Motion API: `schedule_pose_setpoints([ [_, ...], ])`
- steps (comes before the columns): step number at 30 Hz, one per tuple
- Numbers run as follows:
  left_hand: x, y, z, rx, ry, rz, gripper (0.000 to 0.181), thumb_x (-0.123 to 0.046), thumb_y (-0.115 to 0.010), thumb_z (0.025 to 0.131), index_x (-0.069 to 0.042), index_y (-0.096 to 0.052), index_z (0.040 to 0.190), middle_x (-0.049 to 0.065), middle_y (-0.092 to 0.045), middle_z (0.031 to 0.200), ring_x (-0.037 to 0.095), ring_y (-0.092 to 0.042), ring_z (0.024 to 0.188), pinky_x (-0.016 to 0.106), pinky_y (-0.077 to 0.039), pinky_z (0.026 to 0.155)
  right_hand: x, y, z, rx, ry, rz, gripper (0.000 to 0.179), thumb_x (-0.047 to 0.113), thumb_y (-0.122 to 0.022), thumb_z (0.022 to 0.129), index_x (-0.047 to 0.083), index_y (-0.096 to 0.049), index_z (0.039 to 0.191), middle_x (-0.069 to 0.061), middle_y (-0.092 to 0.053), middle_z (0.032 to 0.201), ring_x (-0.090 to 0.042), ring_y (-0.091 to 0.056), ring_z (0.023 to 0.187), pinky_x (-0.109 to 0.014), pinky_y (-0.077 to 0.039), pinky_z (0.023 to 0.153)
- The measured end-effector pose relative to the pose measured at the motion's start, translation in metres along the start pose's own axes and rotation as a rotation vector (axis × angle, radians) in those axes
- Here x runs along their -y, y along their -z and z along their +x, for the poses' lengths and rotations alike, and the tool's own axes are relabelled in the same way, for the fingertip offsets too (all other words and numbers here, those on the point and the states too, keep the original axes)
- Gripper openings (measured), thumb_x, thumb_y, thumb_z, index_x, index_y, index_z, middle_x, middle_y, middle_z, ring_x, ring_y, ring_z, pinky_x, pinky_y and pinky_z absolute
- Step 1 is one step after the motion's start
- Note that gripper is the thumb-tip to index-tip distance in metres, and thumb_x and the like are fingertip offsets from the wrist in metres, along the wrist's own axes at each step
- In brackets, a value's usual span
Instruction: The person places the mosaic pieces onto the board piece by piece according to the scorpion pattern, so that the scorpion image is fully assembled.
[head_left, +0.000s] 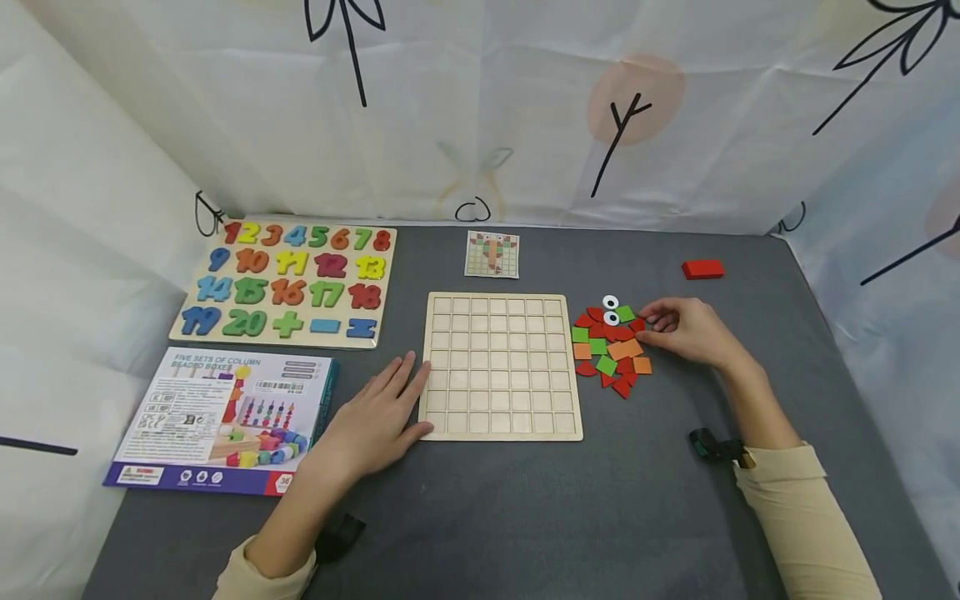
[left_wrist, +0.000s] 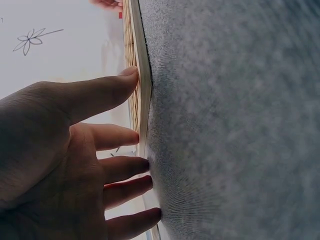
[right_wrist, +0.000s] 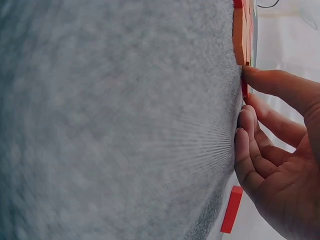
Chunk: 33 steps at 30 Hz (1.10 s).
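A pale wooden grid board (head_left: 500, 367) lies flat in the middle of the table, its square cells bare. My left hand (head_left: 375, 421) rests at the board's left edge with fingers spread, thumb and index fingertip touching the side. To the board's right is a loose cluster of red, green and orange flat tiles (head_left: 621, 350), with two white googly-eye discs (head_left: 611, 317) among them. At the cluster's right edge, my right hand (head_left: 690, 329) pinches a red tile (right_wrist: 244, 89) between thumb and index finger, low at the table surface. The other fingers curl beneath the index finger.
Behind the board lies a small pattern card (head_left: 492, 254). A red block (head_left: 702, 269) sits at the back right. On the left are a number puzzle board (head_left: 300, 336) and, nearer, a boxed bead set (head_left: 180, 417). White printed curtains (head_left: 480, 108) enclose the grey table (head_left: 540, 517).
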<state>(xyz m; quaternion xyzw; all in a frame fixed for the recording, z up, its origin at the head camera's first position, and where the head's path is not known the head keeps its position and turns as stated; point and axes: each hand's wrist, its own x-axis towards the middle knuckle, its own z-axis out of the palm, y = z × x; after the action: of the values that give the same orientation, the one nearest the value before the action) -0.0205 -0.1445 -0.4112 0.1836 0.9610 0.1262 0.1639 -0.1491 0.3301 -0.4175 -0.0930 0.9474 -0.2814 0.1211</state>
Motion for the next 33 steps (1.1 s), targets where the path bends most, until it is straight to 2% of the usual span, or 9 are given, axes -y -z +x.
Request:
schedule_pose_setpoints([
  [13, 0.0, -0.001, 0.0, 0.01, 0.006, -0.045, 0.085, -0.04, -0.071, 0.105, -0.005, -0.031, 0.171, 0.023, -0.025, 0.18, 0.044, -0.026, 0.168, 0.066, -0.032, 0.131, 0.002, -0.003, -0.008, -0.11, 0.019, -0.028, 0.036, 0.02, -0.084, 0.093, -0.005, -0.075, 0.117, -0.02, -0.077, 0.1, -0.016, -0.066, 0.083, -0.014, -0.049, 0.069],
  [18, 0.002, -0.001, -0.001, -0.001, -0.004, -0.056, 0.086, -0.04, -0.073, 0.104, -0.005, -0.032, 0.171, 0.023, -0.026, 0.18, 0.045, -0.026, 0.168, 0.065, -0.032, 0.131, 0.017, -0.007, -0.014, -0.146, 0.062, -0.003, 0.035, 0.018, -0.084, 0.093, -0.004, -0.076, 0.118, -0.018, -0.075, 0.098, -0.011, -0.063, 0.081, -0.012, -0.049, 0.07],
  [25, 0.002, -0.001, -0.001, -0.004, -0.008, -0.062, 0.088, -0.04, -0.075, 0.102, -0.005, -0.032, 0.171, 0.024, -0.026, 0.179, 0.045, -0.026, 0.167, 0.066, -0.031, 0.131, 0.044, -0.019, -0.012, -0.178, 0.133, 0.09, 0.033, 0.016, -0.086, 0.092, -0.002, -0.076, 0.117, -0.017, -0.075, 0.098, -0.001, -0.063, 0.077, -0.008, -0.05, 0.071],
  [33, 0.002, -0.001, -0.001, -0.005, -0.009, -0.066, 0.089, -0.04, -0.075, 0.102, -0.004, -0.031, 0.171, 0.024, -0.027, 0.179, 0.046, -0.026, 0.167, 0.066, -0.031, 0.132, 0.066, -0.036, -0.002, -0.152, 0.187, 0.181, 0.029, 0.014, -0.086, 0.093, 0.0, -0.077, 0.116, -0.016, -0.075, 0.1, -0.005, -0.064, 0.08, -0.01, -0.052, 0.074],
])
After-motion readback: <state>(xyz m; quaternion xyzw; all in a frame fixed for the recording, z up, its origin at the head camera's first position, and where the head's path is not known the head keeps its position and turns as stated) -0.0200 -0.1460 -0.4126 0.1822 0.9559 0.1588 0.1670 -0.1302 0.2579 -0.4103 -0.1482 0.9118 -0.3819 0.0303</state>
